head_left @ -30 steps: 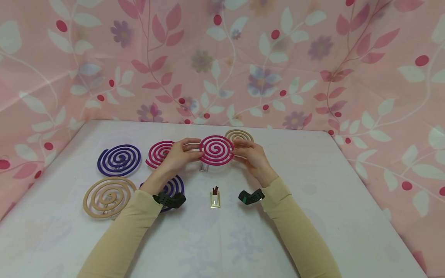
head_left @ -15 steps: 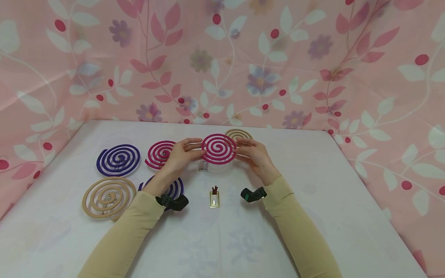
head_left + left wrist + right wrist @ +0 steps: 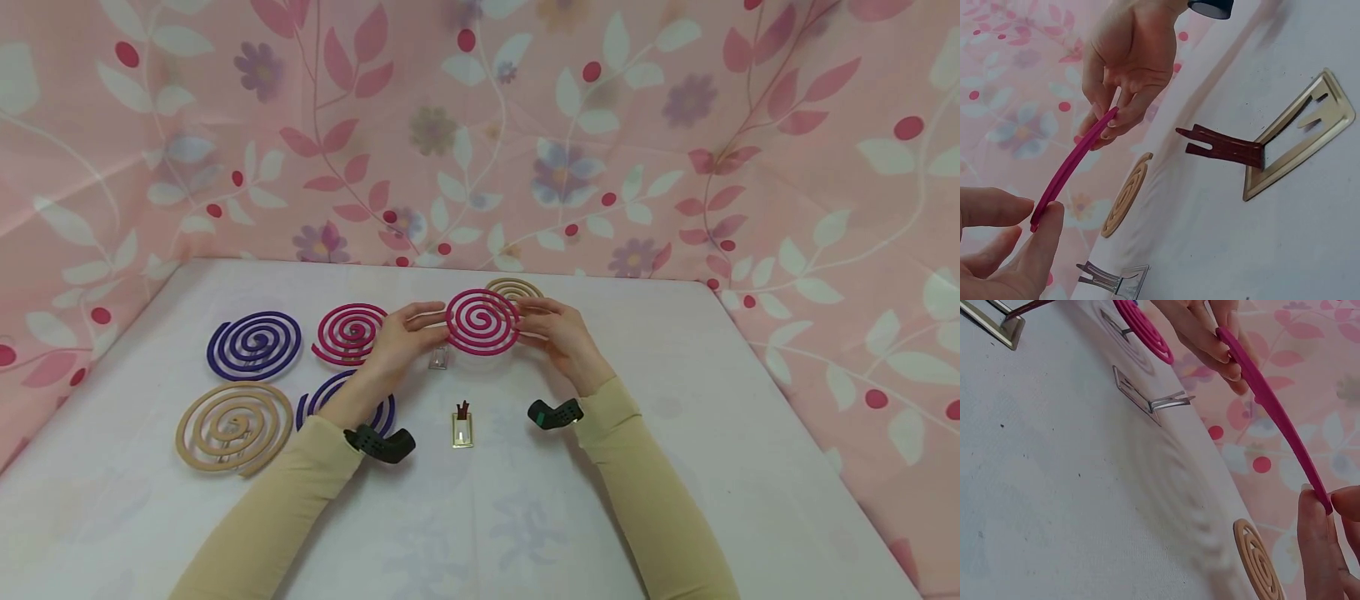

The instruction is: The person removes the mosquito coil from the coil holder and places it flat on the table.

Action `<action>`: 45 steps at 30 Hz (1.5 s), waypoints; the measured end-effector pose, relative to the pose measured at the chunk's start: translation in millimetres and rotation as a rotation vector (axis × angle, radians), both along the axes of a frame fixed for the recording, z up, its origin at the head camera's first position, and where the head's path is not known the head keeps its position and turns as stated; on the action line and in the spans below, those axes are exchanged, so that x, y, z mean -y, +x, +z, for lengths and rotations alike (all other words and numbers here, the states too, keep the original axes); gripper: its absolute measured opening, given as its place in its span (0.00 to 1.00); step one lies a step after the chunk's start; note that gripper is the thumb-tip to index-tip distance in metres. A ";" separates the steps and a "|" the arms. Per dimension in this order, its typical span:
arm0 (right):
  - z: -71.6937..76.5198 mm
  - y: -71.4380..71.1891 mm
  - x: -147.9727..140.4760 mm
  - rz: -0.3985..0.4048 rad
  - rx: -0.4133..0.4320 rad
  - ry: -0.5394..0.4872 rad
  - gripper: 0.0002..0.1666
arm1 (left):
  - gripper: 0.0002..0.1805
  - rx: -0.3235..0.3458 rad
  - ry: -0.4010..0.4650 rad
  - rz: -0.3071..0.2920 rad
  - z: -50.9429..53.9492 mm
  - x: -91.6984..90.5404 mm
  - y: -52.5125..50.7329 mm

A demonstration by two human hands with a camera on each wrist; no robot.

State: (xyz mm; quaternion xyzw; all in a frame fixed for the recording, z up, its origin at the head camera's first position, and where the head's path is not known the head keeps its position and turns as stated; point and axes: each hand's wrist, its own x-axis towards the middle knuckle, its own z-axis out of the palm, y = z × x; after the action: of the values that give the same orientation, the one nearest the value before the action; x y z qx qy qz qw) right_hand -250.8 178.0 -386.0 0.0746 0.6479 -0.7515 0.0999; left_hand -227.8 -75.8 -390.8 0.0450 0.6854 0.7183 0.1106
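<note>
Hands (image 3: 401, 340) pinch opposite edges of a pink coil (image 3: 482, 317), holding it above the desk (image 3: 712, 400) beyond a gold stand (image 3: 1297, 152).

Pink backdrop (image 3: 495, 225) (flowered), white tabletop (image 3: 735, 467).

Coil (image 3: 482, 317) off the table (image 3: 750, 467), between left hand (image 3: 401, 337) and right hand (image 3: 562, 333); near stand (image 3: 462, 432) on the table before it, far stand (image 3: 438, 360) further back and slightly left. Four other coils (image 3: 258, 340) left of it, two behind two. Back coil (image 3: 513, 292) behind, by the table's rear edge; curtain (image 3: 480, 125) beyond.
</note>
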 end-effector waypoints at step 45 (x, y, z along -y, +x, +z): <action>-10.5 -7.5 -56.1 0.082 0.017 0.164 0.30 | 0.31 0.029 0.050 -0.236 -22.6 -31.4 7.9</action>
State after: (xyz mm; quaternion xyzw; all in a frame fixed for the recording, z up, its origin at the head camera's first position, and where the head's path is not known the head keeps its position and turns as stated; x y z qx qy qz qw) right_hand -258.2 234.1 -396.5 0.0624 0.7088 -0.6905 0.1300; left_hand -219.9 -44.4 -413.4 0.1176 0.6556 0.7178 0.2031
